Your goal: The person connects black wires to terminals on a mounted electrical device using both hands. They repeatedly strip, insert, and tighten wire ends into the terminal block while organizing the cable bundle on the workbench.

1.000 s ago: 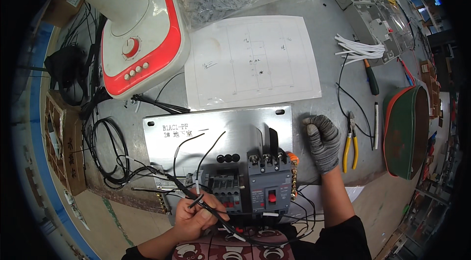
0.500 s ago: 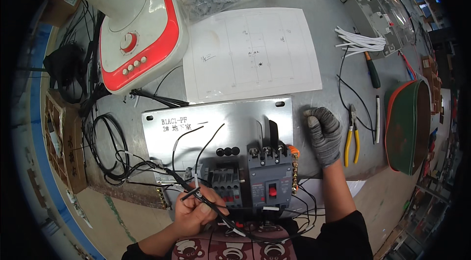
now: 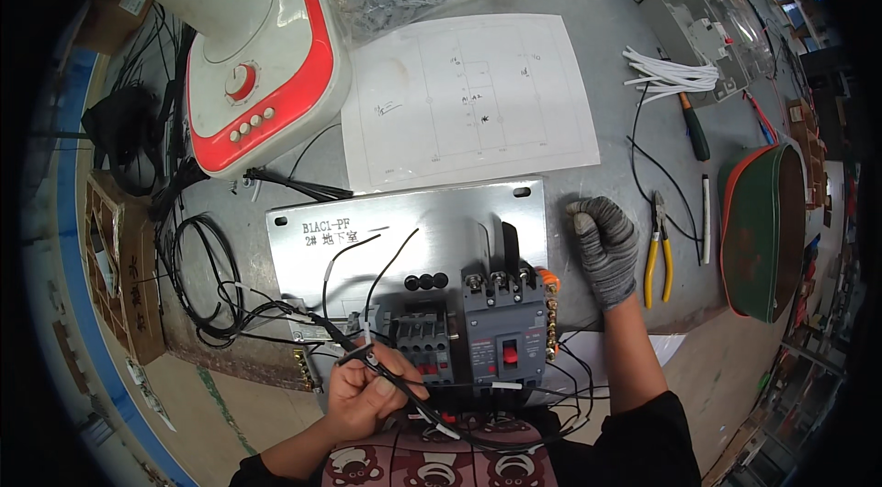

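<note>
My left hand [image 3: 375,388], bare, pinches a bundle of black wires [image 3: 424,409] with white marker sleeves, just in front of the metal plate. Two wire ends stand up from it over the plate. On the bright metal mounting plate [image 3: 404,211] sit a grey circuit breaker [image 3: 505,331] with a red toggle and a smaller grey contactor [image 3: 423,345] beside my left fingers. To the right of the plate, my right hand [image 3: 606,253] in a grey knit glove rests on the table, its fingers curled closed. Nothing sticks out of them.
Beyond the plate lies a paper drawing [image 3: 469,101]. A red-and-white fan base [image 3: 262,73] stands at the left, near coiled black cable [image 3: 197,280]. Yellow-handled pliers [image 3: 658,257], a screwdriver [image 3: 695,133], white tubes [image 3: 675,75] and a green bin [image 3: 763,239] are at the right.
The short wire end at my left fingers has tilted flatter, and the wires beside the hand have shifted slightly. My right hand has stayed in place.
</note>
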